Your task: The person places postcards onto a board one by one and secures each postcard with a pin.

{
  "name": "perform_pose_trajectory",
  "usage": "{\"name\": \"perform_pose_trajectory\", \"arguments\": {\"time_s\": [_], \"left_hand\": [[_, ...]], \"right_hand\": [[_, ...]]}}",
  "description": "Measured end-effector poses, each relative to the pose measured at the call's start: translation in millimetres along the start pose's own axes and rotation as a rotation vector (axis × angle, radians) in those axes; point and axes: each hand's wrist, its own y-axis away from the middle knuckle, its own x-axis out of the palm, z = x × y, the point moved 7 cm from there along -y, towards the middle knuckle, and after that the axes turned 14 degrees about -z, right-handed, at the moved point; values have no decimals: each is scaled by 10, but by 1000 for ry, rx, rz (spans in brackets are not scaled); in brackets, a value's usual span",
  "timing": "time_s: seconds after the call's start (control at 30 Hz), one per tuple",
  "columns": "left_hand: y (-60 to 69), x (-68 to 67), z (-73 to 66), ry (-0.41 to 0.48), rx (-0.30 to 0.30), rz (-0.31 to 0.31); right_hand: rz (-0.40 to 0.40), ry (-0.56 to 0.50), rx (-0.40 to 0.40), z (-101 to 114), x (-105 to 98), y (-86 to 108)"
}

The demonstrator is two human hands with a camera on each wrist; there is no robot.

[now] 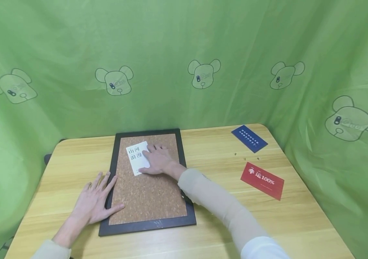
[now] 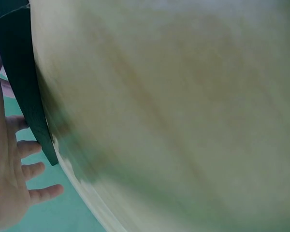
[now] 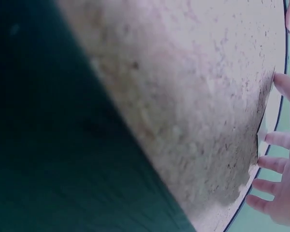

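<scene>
A cork board (image 1: 148,201) in a black frame lies flat on the table. On its upper part is a white card (image 1: 135,158) with dark printed characters. My right hand (image 1: 158,159) rests on the card's right side with its fingers spread; the right wrist view shows the fingertips (image 3: 272,164) at the card's edge. My left hand (image 1: 94,201) lies spread at the left side of the frame, thumb reaching over onto the cork. In the left wrist view, the fingers (image 2: 31,170) of that hand are extended beside the dark frame (image 2: 24,82).
A blue card (image 1: 249,138) lies at the table's back right, and a red card (image 1: 262,181) is nearer on the same side. Several tiny pins (image 1: 258,158) lie between them. A green curtain (image 1: 158,108) stands behind the wooden table (image 1: 216,154) and along its sides.
</scene>
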Motion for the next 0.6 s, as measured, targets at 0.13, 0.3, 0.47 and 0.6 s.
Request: {"name": "perform_pose_trajectory", "arguments": {"time_s": [0.13, 0.3, 0.47, 0.6], "left_hand": [[3, -4, 0, 4, -2, -2], [1, 1, -1, 1, -1, 0], [1, 5, 0, -1, 2, -6], [-1, 7, 1, -2, 1, -9]], "right_hand": [[-10, 18, 5, 37, -12, -13], [-16, 31, 29, 58, -6, -29], [-19, 38, 43, 76, -4, -48], [-12, 41, 53, 92, 5, -70]]}}
